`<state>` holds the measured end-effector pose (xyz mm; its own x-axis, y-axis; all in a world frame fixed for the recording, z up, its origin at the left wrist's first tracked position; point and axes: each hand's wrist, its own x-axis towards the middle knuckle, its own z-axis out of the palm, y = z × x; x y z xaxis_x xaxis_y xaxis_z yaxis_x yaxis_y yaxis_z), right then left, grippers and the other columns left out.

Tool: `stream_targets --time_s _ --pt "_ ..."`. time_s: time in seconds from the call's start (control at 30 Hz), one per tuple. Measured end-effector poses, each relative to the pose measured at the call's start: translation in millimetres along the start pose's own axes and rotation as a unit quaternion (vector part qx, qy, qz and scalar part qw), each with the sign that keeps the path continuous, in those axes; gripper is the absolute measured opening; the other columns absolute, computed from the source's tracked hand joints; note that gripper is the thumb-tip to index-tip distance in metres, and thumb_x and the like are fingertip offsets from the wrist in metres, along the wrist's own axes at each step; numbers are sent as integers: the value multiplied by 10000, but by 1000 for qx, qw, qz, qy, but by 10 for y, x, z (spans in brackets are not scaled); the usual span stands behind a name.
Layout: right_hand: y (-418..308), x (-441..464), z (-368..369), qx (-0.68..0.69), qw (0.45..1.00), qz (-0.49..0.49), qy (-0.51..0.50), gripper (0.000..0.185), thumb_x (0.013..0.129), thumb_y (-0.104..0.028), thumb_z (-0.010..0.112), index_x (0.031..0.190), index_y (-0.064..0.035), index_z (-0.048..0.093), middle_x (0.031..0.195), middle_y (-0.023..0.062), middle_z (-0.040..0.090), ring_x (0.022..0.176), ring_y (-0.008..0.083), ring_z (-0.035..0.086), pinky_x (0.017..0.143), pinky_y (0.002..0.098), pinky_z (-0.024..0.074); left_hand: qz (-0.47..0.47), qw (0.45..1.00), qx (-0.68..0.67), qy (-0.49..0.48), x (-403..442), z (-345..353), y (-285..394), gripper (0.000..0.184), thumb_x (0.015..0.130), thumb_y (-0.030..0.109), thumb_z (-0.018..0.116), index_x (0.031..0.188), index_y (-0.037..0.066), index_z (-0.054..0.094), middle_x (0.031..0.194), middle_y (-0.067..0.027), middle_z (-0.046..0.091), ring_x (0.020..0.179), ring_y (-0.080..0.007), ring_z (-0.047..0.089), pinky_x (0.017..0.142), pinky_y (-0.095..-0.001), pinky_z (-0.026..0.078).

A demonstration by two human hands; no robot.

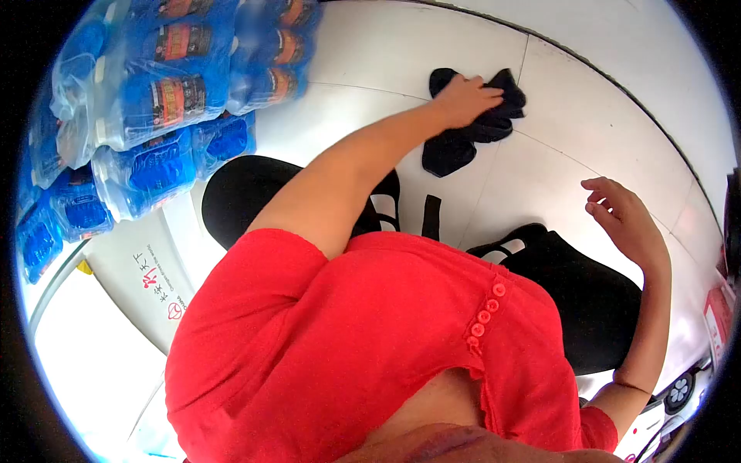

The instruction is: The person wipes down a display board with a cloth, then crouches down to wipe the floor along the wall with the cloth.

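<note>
My left hand [465, 102] reaches forward to the floor and rests on a crumpled dark cloth [450, 154]. Its fingers curl over the fabric, and the hand hides the cloth's middle. Flaps of the cloth stick out beyond the fingers and back toward my feet. My right hand [624, 220] hangs in the air beside my right knee, fingers loosely bent and apart, with nothing in it. A short black strip [431, 217] shows between my feet, partly hidden by my red shirt.
Shrink-wrapped packs of blue bottles [177, 69] are stacked at the left. Beneath them is a white box with printed lettering [150, 282]. Pale floor tiles [370, 50] lie ahead, bordered by a wall [617, 46]. A red and white box [718, 320] stands at the far right.
</note>
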<state>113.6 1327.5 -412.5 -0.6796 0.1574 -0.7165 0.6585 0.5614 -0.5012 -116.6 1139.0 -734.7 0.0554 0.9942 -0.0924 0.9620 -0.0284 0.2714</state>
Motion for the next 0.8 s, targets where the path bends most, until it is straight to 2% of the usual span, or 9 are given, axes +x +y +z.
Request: stream_targets --time_s 0.03,0.1,0.13,0.27,0.33,0.37,0.5,0.63,0.8 --pt "-25 -11 -3 -1 1000 2 -2 282 918 -102 582 1190 -32 604 946 97 642 830 191 606 717 325 498 -3 999 -10 34 -104 109 -236 477 861 110 576 1324 220 544 1434 80 472 1162 -218 528 840 -478 488" --pt "-61 -20 -3 2 1000 3 -4 282 918 -102 582 1191 -33 604 949 98 643 830 192 609 716 327 498 -216 973 -38 -70 -324 -706 -358 374 826 93 590 1190 176 570 1191 -63 619 1043 -309 606 775 -503 524" --pt "-58 -21 -5 0 1000 -21 -5 280 915 -123 589 1178 -31 607 946 115 652 814 218 623 732 346 509 -294 955 -19 -27 -505 -808 -492 338 833 82 568 1161 166 552 1079 -111 645 1010 -350 617 764 -515 530" --pt "-42 -65 -14 -21 998 -56 5 287 911 -155 600 1172 -35 607 943 140 664 793 261 642 737 373 519 -519 852 69 -14 -1190 -609 -1137 306 921 149 509 1221 91 504 1188 -158 622 1086 -355 611 852 -518 524" --pt "-71 -104 -24 -20 999 -42 11 287 923 -165 593 1182 -41 606 951 139 667 817 265 648 752 374 527 -665 740 14 -96 -1383 -539 -1415 368 945 209 504 1265 40 569 1324 -170 573 1224 -339 563 952 -468 502" --pt "-91 -114 -28 -16 999 -31 14 286 928 -168 590 1184 -42 606 955 138 668 826 265 651 758 375 529 -587 765 50 -261 -1569 -450 -1576 429 945 258 506 1294 22 583 1387 -171 535 1267 -304 541 983 -424 488" --pt "-77 -142 -30 -3 999 -36 9 286 936 -181 587 1186 -43 605 973 135 670 842 262 654 768 374 534 -597 720 -39 -351 -1359 -740 -1101 446 925 280 507 1274 22 613 1378 -192 540 1228 -303 574 986 -367 485" --pt "-143 -183 -47 -29 999 -28 11 282 938 -187 587 1184 -49 603 989 130 671 849 263 656 772 367 534 -636 753 -72 -156 -929 -507 -548 470 825 223 641 1186 -74 588 1230 -231 621 1148 -307 625 899 -366 541" --pt "-78 -186 -42 -10 998 -65 22 283 937 -184 584 1177 -34 602 982 138 667 861 265 654 771 371 530 -396 911 32 -110 -356 -323 361 427 842 173 601 1159 -100 516 1090 -213 568 958 -294 650 743 -392 573"
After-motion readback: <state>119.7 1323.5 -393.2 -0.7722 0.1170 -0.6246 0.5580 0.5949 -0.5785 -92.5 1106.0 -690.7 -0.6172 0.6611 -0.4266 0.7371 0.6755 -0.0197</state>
